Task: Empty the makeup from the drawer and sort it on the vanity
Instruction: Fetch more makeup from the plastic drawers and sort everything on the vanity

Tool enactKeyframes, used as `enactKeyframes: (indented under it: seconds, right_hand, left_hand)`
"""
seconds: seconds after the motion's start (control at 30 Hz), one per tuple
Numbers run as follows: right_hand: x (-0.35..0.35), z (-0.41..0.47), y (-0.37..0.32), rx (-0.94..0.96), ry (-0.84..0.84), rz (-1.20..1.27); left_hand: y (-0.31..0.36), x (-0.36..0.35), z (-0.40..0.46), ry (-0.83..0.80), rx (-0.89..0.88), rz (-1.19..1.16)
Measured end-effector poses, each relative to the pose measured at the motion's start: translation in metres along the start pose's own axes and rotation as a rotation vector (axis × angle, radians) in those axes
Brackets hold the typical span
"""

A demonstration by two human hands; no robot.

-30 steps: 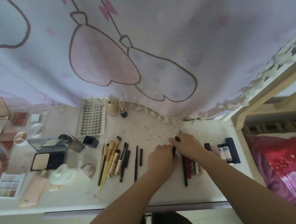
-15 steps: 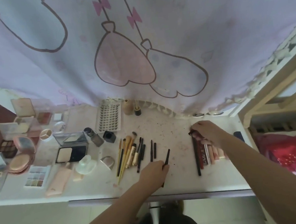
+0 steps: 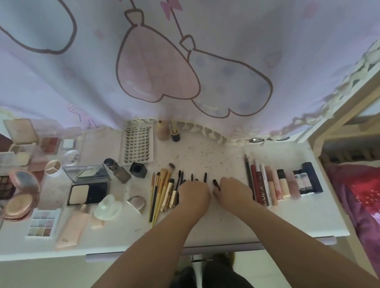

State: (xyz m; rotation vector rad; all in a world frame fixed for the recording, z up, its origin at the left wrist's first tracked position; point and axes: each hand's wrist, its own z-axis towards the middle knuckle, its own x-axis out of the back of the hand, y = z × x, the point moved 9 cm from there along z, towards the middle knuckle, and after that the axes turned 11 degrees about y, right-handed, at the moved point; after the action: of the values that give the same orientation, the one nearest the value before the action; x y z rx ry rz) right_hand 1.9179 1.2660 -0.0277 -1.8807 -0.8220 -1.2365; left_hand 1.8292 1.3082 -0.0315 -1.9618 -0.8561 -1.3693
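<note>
Both hands now side by side, left hand [image 3: 193,194] and right hand [image 3: 231,192] gripping black pencils [image 3: 216,184].

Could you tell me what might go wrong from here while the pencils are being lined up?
The left hand sits against the brushes, so a nudge could scatter that row. The right hand is near the lip products; its forearm could sweep them. The foundation bottle looks uncapped and could spill.

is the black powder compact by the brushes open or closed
Open. The black powder compact lies flat on the vanity, its lid raised behind it and the pale powder pan exposed.
</note>
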Motion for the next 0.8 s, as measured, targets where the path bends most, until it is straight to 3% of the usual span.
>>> enactKeyframes:
  seconds: [0.33, 0.43, 0.63, 0.8]
  right_hand:
    - [-0.019, 0.006, -0.034, 0.139, -0.078, -0.053]
    - [0.007, 0.019, -0.016, 0.114, -0.005, 0.0]
    - [0.067, 0.062, 0.077, -0.082, 0.13, -0.044]
    - [0.056, 0.077, 0.086, -0.045, 0.108, -0.171]
  left_hand:
    - [-0.029, -0.001, 0.002, 0.083, 0.005, -0.01]
    - [-0.024, 0.012, 0.008, 0.157, 0.025, -0.107]
    - [0.057, 0.036, 0.025, 0.243, -0.086, -0.346]
    - [0.101, 0.023, 0.044, 0.168, 0.024, -0.444]
